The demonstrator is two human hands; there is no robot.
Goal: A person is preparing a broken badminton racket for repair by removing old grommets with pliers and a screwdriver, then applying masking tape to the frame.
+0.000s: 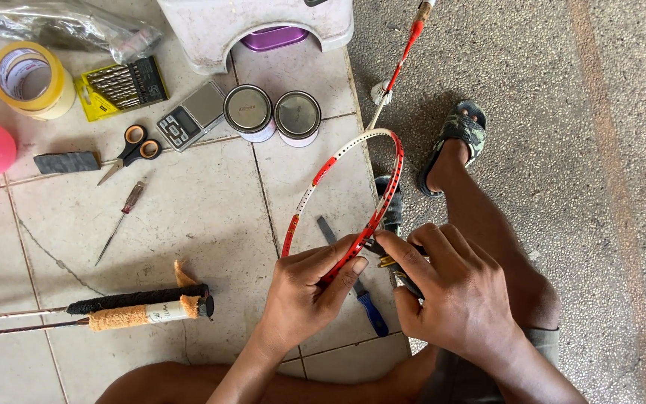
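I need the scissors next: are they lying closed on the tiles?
No, the orange-handled scissors lie with their blades apart beside the pocket scale.

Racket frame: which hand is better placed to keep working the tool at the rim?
Right, probably. The right hand already holds the small tool against the racket frame, while the left hand grips and steadies that frame.

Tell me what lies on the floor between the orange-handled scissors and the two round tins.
In the head view, a small grey pocket scale lies between the scissors and the tins.
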